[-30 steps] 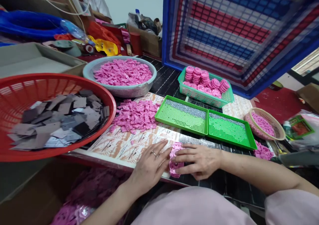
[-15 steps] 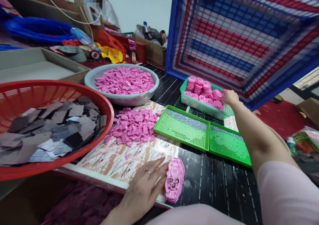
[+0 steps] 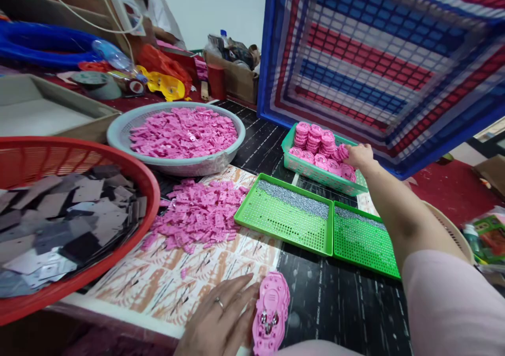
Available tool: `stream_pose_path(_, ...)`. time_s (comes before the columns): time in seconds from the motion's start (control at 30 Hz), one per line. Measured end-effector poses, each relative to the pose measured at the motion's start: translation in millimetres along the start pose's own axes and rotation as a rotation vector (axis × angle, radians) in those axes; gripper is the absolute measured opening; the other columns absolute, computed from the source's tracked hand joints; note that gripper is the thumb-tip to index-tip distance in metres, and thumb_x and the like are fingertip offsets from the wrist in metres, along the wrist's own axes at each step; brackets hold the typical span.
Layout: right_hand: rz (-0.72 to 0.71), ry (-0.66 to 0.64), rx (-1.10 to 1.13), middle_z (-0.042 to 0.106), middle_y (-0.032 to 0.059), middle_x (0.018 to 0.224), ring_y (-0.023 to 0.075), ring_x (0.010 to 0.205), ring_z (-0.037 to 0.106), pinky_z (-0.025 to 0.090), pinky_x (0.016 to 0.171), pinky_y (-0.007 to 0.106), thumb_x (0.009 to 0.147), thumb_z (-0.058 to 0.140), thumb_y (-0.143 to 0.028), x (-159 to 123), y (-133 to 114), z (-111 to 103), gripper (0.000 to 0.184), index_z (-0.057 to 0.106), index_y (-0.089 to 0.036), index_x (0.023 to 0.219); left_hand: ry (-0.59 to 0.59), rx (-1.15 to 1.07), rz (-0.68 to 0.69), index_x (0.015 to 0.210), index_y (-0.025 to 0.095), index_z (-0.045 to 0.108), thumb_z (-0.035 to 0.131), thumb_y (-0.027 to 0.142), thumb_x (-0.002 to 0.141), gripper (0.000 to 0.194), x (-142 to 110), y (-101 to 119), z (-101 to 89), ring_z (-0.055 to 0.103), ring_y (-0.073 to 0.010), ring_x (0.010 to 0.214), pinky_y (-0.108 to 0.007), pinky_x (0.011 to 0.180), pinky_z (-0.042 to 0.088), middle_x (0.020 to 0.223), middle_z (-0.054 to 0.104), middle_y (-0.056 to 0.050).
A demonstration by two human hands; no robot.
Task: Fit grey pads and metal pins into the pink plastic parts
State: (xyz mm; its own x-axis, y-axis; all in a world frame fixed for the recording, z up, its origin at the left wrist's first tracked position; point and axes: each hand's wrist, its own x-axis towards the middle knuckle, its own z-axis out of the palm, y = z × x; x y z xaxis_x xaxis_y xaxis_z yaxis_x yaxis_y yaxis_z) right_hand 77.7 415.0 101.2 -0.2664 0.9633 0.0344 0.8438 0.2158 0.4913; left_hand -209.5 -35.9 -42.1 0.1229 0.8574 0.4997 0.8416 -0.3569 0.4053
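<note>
My left hand [image 3: 219,316] lies flat on the patterned table mat with fingers stretched out, its fingertips against a pink oval plastic part [image 3: 271,314] near the table's front edge. My right arm reaches far across to the teal basket [image 3: 311,171] of stacked pink round parts. My right hand [image 3: 358,156] is closed on one pink round part [image 3: 341,152] at the basket's right end. A loose heap of small pink pieces [image 3: 197,214] lies on the mat beyond my left hand.
A red basket [image 3: 118,261] of grey squares stands at the left. A grey bowl [image 3: 173,161] holds more pink pieces. Two green trays [image 3: 288,214] with metal bits sit mid-table. Stacked blue and red crates [image 3: 379,67] lean at the back right. A person sits far back.
My right hand left the pink oval part and reached out to the teal basket, where it now grips a round part. My left hand stayed by the oval part.
</note>
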Motion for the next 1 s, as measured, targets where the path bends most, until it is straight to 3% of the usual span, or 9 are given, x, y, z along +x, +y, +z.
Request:
stream_pose_path(0.4,0.058,0.151,0.047,0.058,0.0098,0.123,0.0217,0.109,0.059,0.052,0.094,0.046,0.092,0.056,-0.040,-7,-10,-1,0.042,0.053,-0.016,0.127,-0.046,0.047,0.070,0.125,0.028,0.061,0.047,0.028,0.096,0.033,4,1,-5.6,0.064,-0.0176,0.112,-0.031,0.098,0.052,0.125,0.066,-0.001)
stream_pose_path(0.63,0.130,0.144,0.163,0.060,0.0092,0.119,0.0195,0.103,0.061,0.055,0.089,0.042,0.092,0.056,-0.040,-7,-11,1,0.040,0.055,-0.016,0.124,-0.032,0.024,0.019,0.124,0.026,0.061,0.047,0.026,0.096,0.032,2,0,-3.4,0.063,-0.0181,0.112,-0.032,0.098,0.052,0.124,0.067,-0.003)
stream_pose_path(0.73,0.185,0.167,0.225,0.062,0.0092,0.115,0.0194,0.101,0.063,0.054,0.089,0.042,0.093,0.054,-0.042,-12,-11,-8,0.041,0.055,-0.015,0.123,-0.027,0.025,0.038,0.124,0.026,0.061,0.051,0.027,0.094,0.031,3,0,-3.5,0.063,-0.0186,0.111,-0.033,0.096,0.053,0.124,0.066,-0.004)
stream_pose_path(0.87,0.304,0.275,0.301,0.067,0.0173,0.110,0.0294,0.101,0.065,0.052,0.085,0.045,0.094,0.048,-0.040,-32,-5,-33,0.042,0.054,-0.016,0.127,-0.005,-0.002,0.014,0.121,0.026,0.063,0.049,0.024,0.095,0.029,7,2,-4.6,0.065,-0.0192,0.108,-0.036,0.094,0.054,0.121,0.067,-0.004)
stream_pose_path(1.0,0.407,0.408,0.362,0.068,0.0159,0.114,0.0328,0.102,0.067,0.053,0.085,0.047,0.094,0.043,-0.040,-86,-1,-61,0.049,0.045,-0.019,0.137,0.022,-0.011,0.082,0.119,0.024,0.063,0.049,0.021,0.094,0.028,13,3,-3.4,0.066,-0.0192,0.105,-0.036,0.093,0.054,0.117,0.068,-0.006)
